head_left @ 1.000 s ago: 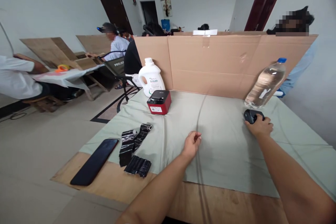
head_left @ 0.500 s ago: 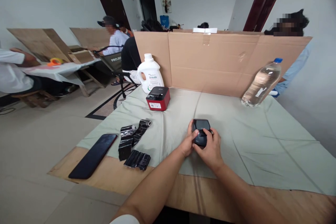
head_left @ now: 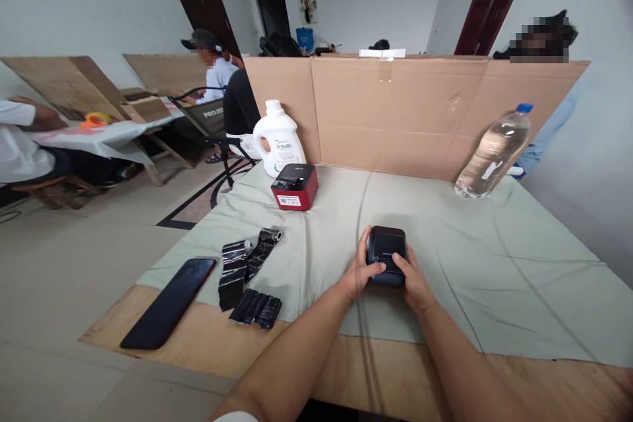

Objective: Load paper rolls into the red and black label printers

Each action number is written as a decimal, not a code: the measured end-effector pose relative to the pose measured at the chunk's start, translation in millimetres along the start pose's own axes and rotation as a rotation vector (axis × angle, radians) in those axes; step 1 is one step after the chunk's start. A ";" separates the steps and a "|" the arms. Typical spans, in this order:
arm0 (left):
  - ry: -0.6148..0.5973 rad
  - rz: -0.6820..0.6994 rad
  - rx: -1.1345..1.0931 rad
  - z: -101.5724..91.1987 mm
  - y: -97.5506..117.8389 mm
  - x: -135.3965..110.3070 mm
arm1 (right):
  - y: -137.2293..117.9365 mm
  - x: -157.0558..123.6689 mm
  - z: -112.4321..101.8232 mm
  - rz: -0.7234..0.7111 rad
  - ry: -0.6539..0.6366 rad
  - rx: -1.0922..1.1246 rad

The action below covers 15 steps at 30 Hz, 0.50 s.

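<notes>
A small black box-shaped device (head_left: 386, 249) rests on the pale green cloth (head_left: 469, 257) near the table's middle. My left hand (head_left: 360, 269) grips its left side, thumb across the front edge. My right hand (head_left: 414, 282) holds its right side with fingers curled on it. Both forearms reach in from the near edge.
A red and black device (head_left: 295, 186) and a white jug (head_left: 279, 138) stand at the back left, a clear water bottle (head_left: 493, 153) at the back right, before a cardboard wall (head_left: 395, 112). A black phone (head_left: 169, 302) and black ribbon rolls (head_left: 247, 277) lie at the left. People sit beyond.
My right hand brought the black device from beside the bottle to the table's middle. My left hand joined it, and the device now sits flat between both hands.
</notes>
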<state>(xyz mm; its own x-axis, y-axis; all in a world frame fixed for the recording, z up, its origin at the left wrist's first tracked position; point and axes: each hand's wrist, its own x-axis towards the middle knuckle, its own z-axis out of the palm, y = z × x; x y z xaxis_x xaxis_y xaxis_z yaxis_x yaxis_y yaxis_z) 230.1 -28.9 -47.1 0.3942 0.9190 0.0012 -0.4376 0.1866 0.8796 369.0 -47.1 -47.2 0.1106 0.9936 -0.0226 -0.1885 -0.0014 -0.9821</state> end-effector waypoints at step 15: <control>0.136 -0.036 -0.294 -1.6 -3.6 12.9 | -0.8 4.3 -6.7 0.155 -0.014 0.259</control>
<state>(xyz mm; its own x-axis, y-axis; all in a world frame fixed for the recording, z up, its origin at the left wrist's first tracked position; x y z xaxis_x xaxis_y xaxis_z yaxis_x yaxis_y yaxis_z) 235.5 -17.1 -51.1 0.3111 0.9442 -0.1083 -0.6476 0.2940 0.7030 376.2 -43.6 -47.8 0.0480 0.9852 -0.1645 -0.4447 -0.1264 -0.8867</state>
